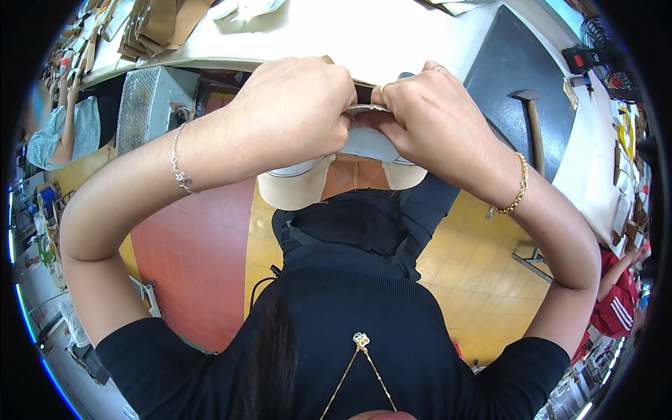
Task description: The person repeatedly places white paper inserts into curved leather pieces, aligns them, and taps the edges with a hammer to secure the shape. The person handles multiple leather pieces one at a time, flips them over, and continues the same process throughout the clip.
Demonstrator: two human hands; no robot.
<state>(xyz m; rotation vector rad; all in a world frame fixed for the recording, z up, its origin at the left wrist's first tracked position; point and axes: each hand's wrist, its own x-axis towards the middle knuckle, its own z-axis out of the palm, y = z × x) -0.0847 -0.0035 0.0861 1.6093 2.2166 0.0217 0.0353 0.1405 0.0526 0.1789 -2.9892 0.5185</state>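
Observation:
Both my hands grip what looks like a shoe upper [297, 187], held above my lap near the white table's front edge. Its lower part is cream with a tan-brown middle section, and a pale grey-white layer shows above. My left hand [301, 105] is closed on its upper left edge, fingers curled in and partly hidden. Opposite it, my right hand [430, 112] pinches the edge between thumb and curled fingers. Between the two hands the edge bends into a thin arched strip. The underside and far side are hidden by my hands.
A hammer [533, 133] lies on a dark slab [507, 70] to the right. Brown leather pieces [150, 31] are piled on the white table [315, 38] at far left. Below them stands a metal mesh box [140, 105]. Other people sit at both sides; a fan [605, 52] is far right.

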